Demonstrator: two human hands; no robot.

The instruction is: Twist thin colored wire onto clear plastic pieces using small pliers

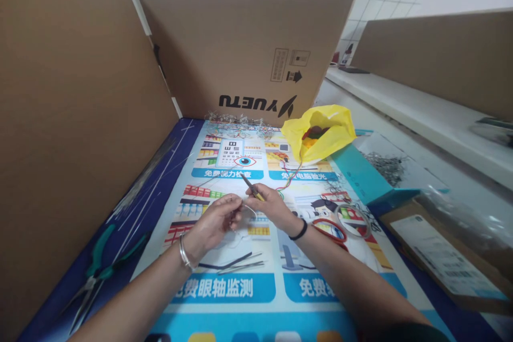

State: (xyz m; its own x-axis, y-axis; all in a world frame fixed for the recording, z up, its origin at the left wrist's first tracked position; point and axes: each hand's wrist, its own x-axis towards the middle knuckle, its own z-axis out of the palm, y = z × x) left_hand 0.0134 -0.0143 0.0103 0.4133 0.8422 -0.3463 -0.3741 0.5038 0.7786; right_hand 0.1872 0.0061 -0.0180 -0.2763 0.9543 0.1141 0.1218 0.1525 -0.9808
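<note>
My left hand [218, 219] is closed in a pinch on a thin white wire [250, 208] that curves between both hands. My right hand [270, 206] is closed round a slim yellow-handled tool [253, 188] whose dark tip points up and away. Both hands meet over a printed poster [224, 288] that covers the table. A silver bracelet sits on my left wrist, a black band on my right.
Teal-handled pliers [100, 267] lie at the left on blue cloth beside long thin wires [148, 187]. A yellow bag [320, 133] with coloured pieces sits behind. Red scissors [331, 230], a clear tape ring, small metal rods [240, 264] and cardboard walls [240, 48] surround the spot.
</note>
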